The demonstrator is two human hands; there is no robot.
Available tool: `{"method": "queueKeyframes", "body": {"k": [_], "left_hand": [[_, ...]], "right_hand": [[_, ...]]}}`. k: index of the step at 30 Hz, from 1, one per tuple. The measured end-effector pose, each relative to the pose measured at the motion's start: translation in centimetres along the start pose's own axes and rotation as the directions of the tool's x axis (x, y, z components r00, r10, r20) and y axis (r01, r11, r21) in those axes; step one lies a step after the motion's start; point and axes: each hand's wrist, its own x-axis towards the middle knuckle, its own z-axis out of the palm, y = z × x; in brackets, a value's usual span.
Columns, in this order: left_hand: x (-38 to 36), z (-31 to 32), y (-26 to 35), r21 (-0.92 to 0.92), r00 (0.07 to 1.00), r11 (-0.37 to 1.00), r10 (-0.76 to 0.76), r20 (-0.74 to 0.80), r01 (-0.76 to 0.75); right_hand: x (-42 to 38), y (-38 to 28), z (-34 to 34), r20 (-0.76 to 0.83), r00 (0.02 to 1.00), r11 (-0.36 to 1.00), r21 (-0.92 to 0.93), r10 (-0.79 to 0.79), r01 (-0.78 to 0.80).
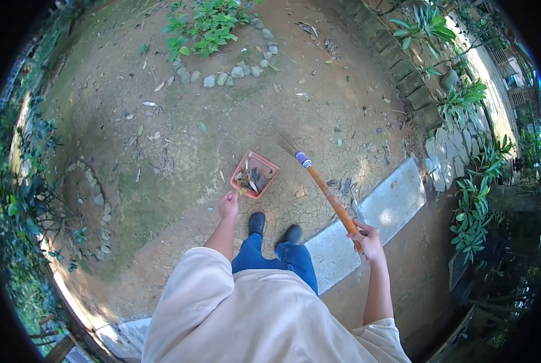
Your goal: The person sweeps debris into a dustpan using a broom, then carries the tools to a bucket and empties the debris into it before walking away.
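My right hand [370,242] is wrapped around the orange handle of a stick broom [329,196]. The broom slants up and to the left, and its thin bristles, bound in purple and white, point at the dirt. A square orange-pink plastic tray [273,176] with dry leaves in it appears in front of my feet. My left hand [228,206] is closed at the tray's near left corner. Beside its fingertips shows a small yellow-green thing, perhaps a leaf [242,191]. Whether the fingers grip it or the tray is not clear.
Pale concrete slabs [394,193] lie to the right of my feet. Ahead, a ring of stones [237,72] borders a green plant [207,27]. Scattered dry leaves [155,136] dot the cracked soil. Potted plants [473,212] line the right side, and shrubs [31,199] the left.
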Motion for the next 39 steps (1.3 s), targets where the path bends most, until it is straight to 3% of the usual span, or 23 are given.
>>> {"method": "queueKeyframes", "body": {"k": [2,8,11,14,17,20,23,30,35,39], "left_hand": [[1.6,-0.3,-3.3,0.013,0.996,0.997,-0.079,0.034,0.079],[-0.4,-1.9,-9.5,-0.14,0.996,0.99,-0.028,-0.09,0.015],[-8.4,-5.4,-4.2,-0.093,0.981,0.994,-0.07,-0.18,0.054],[-7.7,-5.0,-9.9,-0.095,0.968,0.994,-0.068,-0.242,0.046],[-12.8,-7.6,-7.4,-0.105,0.967,0.986,-0.151,-0.203,0.132],[-13.0,-7.7,-12.4,-0.107,0.942,0.99,-0.124,-0.311,0.095],[-17.0,-9.6,-10.9,-0.046,0.89,0.969,-0.241,-0.388,0.242],[-18.2,-10.7,-17.3,-0.114,0.898,0.968,-0.251,-0.36,0.225],[-17.7,-11.1,-19.5,-0.093,0.847,0.97,-0.241,-0.473,0.225],[-17.4,-12.0,-21.0,-0.072,0.889,0.956,-0.29,-0.354,0.283]], "right_hand": [[0.7,-0.1,0.2,0.034,0.999,1.0,-0.008,-0.018,0.018],[2.8,0.5,-0.1,0.173,0.981,0.993,-0.064,-0.09,0.102],[3.1,0.5,-0.5,0.233,0.966,0.987,-0.088,-0.114,0.137],[3.7,0.7,-0.9,0.279,0.95,0.979,-0.101,-0.141,0.175],[4.8,1.5,-1.1,0.315,0.935,0.972,-0.109,-0.164,0.208],[4.2,1.7,-1.2,0.338,0.927,0.968,-0.125,-0.164,0.217],[3.6,1.8,-1.1,0.341,0.921,0.954,-0.154,-0.191,0.255],[0.1,3.0,0.9,0.343,0.922,0.94,-0.216,-0.181,0.265],[-0.3,3.4,3.8,0.347,0.924,0.92,-0.287,-0.159,0.266],[0.0,4.4,7.2,0.352,0.923,0.926,-0.273,-0.156,0.26]]}}
